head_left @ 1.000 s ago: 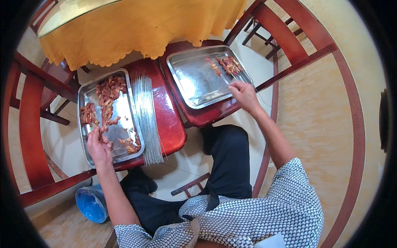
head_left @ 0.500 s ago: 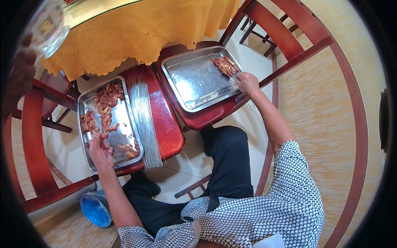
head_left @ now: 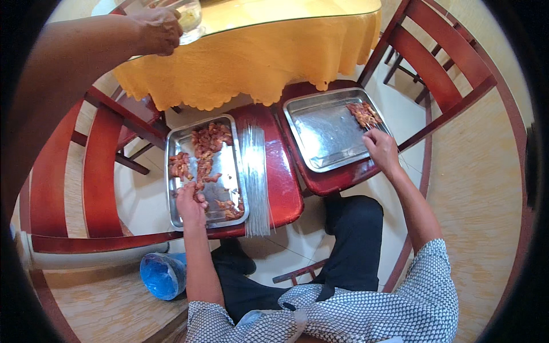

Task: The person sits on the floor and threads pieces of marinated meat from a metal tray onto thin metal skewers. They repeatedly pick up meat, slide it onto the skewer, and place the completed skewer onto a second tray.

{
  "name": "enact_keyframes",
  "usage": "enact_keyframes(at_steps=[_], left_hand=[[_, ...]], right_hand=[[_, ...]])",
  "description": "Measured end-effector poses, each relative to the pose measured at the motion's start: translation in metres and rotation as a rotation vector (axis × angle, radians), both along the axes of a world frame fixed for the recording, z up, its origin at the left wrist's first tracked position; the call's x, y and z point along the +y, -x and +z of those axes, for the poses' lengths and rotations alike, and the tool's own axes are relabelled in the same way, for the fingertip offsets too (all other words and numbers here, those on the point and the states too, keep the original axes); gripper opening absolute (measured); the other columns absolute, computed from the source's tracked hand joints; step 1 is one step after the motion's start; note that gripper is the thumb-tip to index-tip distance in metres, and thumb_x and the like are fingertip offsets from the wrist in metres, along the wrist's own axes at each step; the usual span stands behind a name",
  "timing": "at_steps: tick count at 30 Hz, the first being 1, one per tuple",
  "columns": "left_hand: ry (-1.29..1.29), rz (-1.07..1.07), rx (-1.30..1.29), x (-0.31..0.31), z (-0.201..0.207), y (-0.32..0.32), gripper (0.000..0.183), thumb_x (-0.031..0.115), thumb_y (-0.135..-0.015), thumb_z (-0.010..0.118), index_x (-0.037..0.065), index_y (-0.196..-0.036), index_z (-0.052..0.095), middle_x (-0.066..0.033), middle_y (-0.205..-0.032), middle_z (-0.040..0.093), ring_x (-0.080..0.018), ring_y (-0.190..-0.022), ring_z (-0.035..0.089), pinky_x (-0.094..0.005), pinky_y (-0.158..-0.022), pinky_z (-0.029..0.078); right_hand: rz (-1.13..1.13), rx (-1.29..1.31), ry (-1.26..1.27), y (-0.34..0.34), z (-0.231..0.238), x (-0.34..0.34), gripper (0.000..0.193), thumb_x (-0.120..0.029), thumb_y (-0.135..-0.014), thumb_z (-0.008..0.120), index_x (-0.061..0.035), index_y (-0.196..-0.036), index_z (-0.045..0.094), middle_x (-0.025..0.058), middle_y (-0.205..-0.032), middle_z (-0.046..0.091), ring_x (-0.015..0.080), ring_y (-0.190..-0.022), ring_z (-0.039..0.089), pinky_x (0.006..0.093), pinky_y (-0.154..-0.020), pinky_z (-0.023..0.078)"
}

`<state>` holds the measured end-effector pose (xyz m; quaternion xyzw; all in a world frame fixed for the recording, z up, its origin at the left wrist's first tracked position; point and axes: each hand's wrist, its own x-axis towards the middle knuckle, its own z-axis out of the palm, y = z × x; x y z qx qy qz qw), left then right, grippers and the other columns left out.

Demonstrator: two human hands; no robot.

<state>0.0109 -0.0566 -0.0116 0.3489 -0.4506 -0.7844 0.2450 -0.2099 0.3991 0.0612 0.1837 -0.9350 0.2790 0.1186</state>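
Observation:
My left hand (head_left: 192,204) is in the near left part of the left metal tray (head_left: 245,212). Its fingers are closed on a piece of raw meat (head_left: 199,187), partly hidden by the fingertips. Cut meat (head_left: 211,137) lies in several heaps in that tray. At the near right corner of the right metal tray (head_left: 320,137), my right hand (head_left: 382,150) is closed around the bare ends of thin metal skewers. Their far part carries meat (head_left: 363,115) and rests inside the tray. How many skewers the hand grips cannot be made out.
Bare metal skewers (head_left: 255,183) lie bundled beside the left tray on a red chair seat (head_left: 280,171). Another person's hand (head_left: 157,31) holds a glass vessel (head_left: 190,20) by the orange-clothed table (head_left: 246,68). A blue-lined bin (head_left: 163,277) stands lower left.
My view has shifted, so the trays appear farther right. The other person's arm and glass vessel have come further into view at upper left. Both my hands keep to their trays.

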Motion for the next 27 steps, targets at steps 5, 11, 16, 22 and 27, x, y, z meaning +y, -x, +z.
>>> enact_keyframes(at_steps=[5, 11, 16, 22, 27], left_hand=[[-0.019, -0.002, -0.010, 0.001, 0.004, 0.000, 0.010, 0.015, -0.091, 0.056, 0.006, -0.096, 0.056, -0.0036, -0.078, 0.062, -0.0096, -0.049, 0.050, -0.0240, -0.038, 0.038], [0.022, 0.016, -0.008, 0.006, 0.005, 0.003, 0.010, 0.017, -0.093, 0.054, 0.008, -0.093, 0.056, -0.0020, -0.077, 0.060, -0.0084, -0.049, 0.049, -0.0229, -0.037, 0.037], [-0.004, -0.001, 0.013, 0.003, 0.002, 0.005, 0.010, 0.016, -0.093, 0.055, 0.007, -0.095, 0.055, -0.0036, -0.076, 0.061, -0.0092, -0.048, 0.049, -0.0237, -0.037, 0.037], [-0.011, -0.007, 0.046, 0.000, -0.002, 0.005, 0.015, 0.014, -0.093, 0.053, 0.002, -0.102, 0.053, -0.0069, -0.080, 0.062, -0.0107, -0.052, 0.053, -0.0236, -0.038, 0.039], [-0.005, -0.011, 0.049, 0.012, 0.020, 0.011, 0.035, 0.010, -0.093, 0.049, -0.002, -0.125, 0.041, -0.0184, -0.102, 0.063, -0.0184, -0.070, 0.064, -0.0264, -0.049, 0.050]], right_hand=[[0.131, -0.119, 0.209, -0.044, -0.004, -0.041, 0.013, -0.013, -0.082, 0.064, 0.0001, -0.083, 0.065, 0.0154, -0.074, 0.065, 0.0242, -0.067, 0.065, 0.0337, -0.063, 0.050], [0.226, -0.221, 0.360, -0.062, -0.003, -0.081, 0.014, -0.013, -0.084, 0.064, 0.0008, -0.082, 0.065, 0.0134, -0.072, 0.065, 0.0202, -0.066, 0.063, 0.0319, -0.062, 0.049], [0.266, -0.313, 0.470, -0.060, -0.008, -0.103, 0.015, -0.013, -0.085, 0.063, 0.0013, -0.082, 0.065, 0.0126, -0.071, 0.065, 0.0173, -0.066, 0.063, 0.0311, -0.062, 0.049], [0.301, -0.531, 0.563, -0.089, 0.000, -0.133, 0.016, -0.015, -0.088, 0.061, 0.0010, -0.086, 0.065, 0.0053, -0.070, 0.063, 0.0114, -0.064, 0.058, 0.0283, -0.060, 0.048], [0.402, -0.643, 0.644, -0.112, -0.010, -0.155, 0.017, -0.015, -0.089, 0.062, 0.0019, -0.089, 0.065, 0.0056, -0.076, 0.064, 0.0110, -0.069, 0.059, 0.0270, -0.063, 0.049]])
